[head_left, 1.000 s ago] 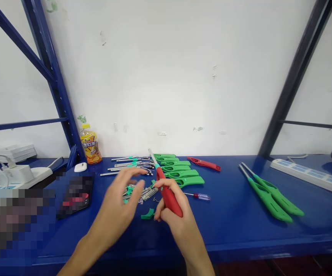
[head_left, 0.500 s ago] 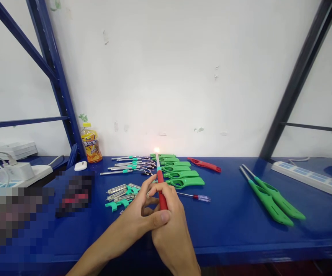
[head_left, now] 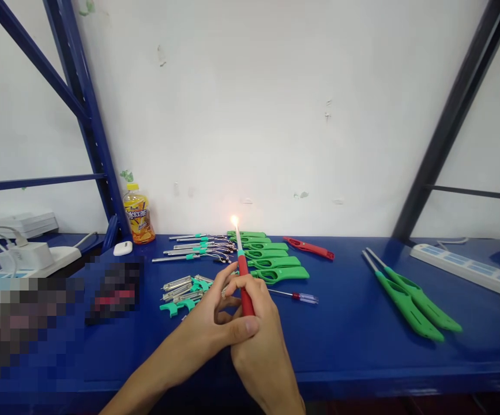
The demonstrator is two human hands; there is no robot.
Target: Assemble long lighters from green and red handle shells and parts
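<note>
A red gas lighter (head_left: 246, 301) points away from me, its metal tube upright and slightly tilted, with a small flame (head_left: 235, 220) burning at the tip. My right hand (head_left: 260, 346) is wrapped round the red handle. From the left, my left hand (head_left: 217, 323) closes round the same handle, its thumb lying across my right hand. The fingers partly hide the handle and its trigger. Just beyond my hands lie several green handle shells (head_left: 278, 274). Silver gas tanks (head_left: 176, 285) and teal triggers (head_left: 169, 310) lie left of my hands.
Metal tubes with wires (head_left: 176, 258) lie farther back. A red handle shell (head_left: 310, 248) and a screwdriver (head_left: 304, 297) lie right of centre. Two green lighters (head_left: 409, 311) and a power strip (head_left: 470, 265) are at right. A drink bottle (head_left: 139, 216) and a white case (head_left: 123, 248) stand left.
The flame at the lighter's tip looks slightly taller and more distinct. Both hands keep the same hold; the whole view has shifted slightly.
</note>
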